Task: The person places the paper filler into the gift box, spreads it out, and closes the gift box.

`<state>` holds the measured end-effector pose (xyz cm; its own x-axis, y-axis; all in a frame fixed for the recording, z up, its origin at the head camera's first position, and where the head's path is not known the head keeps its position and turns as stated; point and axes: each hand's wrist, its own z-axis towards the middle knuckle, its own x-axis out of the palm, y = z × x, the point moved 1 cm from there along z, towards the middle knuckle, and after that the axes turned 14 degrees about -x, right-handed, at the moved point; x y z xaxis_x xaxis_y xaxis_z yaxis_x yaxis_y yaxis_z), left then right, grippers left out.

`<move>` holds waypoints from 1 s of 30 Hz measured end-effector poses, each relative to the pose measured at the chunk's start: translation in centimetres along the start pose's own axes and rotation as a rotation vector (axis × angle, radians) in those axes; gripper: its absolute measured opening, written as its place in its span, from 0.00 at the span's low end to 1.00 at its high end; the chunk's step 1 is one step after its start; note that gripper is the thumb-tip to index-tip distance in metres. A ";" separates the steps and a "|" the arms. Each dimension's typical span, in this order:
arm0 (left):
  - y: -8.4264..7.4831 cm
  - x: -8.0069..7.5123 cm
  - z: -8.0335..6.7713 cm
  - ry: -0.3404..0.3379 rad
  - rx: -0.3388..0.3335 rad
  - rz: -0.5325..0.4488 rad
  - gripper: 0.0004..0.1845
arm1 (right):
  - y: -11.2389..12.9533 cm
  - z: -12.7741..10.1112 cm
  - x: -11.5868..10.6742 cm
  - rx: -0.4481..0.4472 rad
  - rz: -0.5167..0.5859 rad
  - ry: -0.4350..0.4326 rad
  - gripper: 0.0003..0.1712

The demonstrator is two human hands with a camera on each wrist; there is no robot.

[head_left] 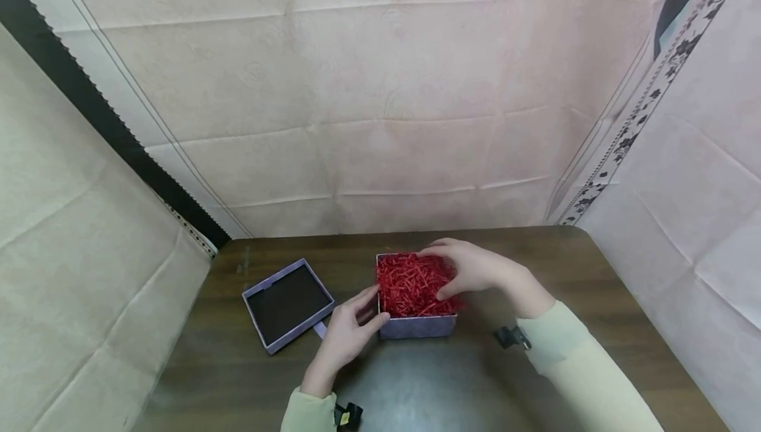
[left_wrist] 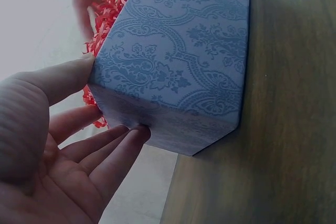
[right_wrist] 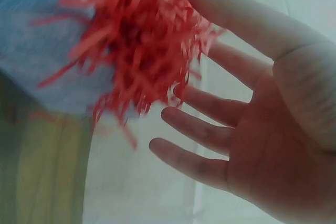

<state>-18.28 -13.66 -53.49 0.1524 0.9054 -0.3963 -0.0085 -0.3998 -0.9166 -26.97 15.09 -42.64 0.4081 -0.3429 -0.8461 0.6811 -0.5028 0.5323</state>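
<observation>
A lavender-blue patterned box (head_left: 418,328) stands on the table, heaped to its rim with red shredded paper (head_left: 410,287). My left hand (head_left: 347,333) is at the box's near left corner. In the left wrist view its thumb (left_wrist: 68,77) touches the top corner, while the fairly straight fingers rest along the side wall. Over the right part of the box my right hand (head_left: 472,270) spreads its fingers, thumb at the paper's near side. The right wrist view has the thumb tip at the red strands and the other fingers (right_wrist: 194,127) splayed beside them.
Left of the box lies a tilted box lid (head_left: 288,306), dark inside, inner side up, with a pale ribbon tab (head_left: 320,330) by its right edge. The brown wooden table (head_left: 416,386) ends at a pale cloth wall (head_left: 380,154), with more cloth at both sides.
</observation>
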 end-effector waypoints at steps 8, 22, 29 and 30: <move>0.2 0.2 -0.2 -0.005 -0.014 -0.007 0.34 | -2.3 -4.0 2.6 0.017 0.154 -0.118 0.53; 0.0 0.3 0.0 -0.020 0.000 -0.028 0.34 | -1.1 -2.0 3.6 -0.029 0.118 -0.228 0.18; 0.0 0.2 -0.1 -0.008 -0.031 -0.026 0.34 | -0.2 1.1 4.2 -0.057 -0.036 -0.143 0.16; 0.0 0.2 -0.1 -0.007 -0.030 -0.027 0.34 | -0.2 1.6 4.3 -0.064 -0.054 -0.128 0.15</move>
<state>-18.18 -13.51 -53.50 0.1450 0.9167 -0.3724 0.0255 -0.3797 -0.9248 -26.29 12.44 -46.36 0.2916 -0.4170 -0.8608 0.7390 -0.4732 0.4796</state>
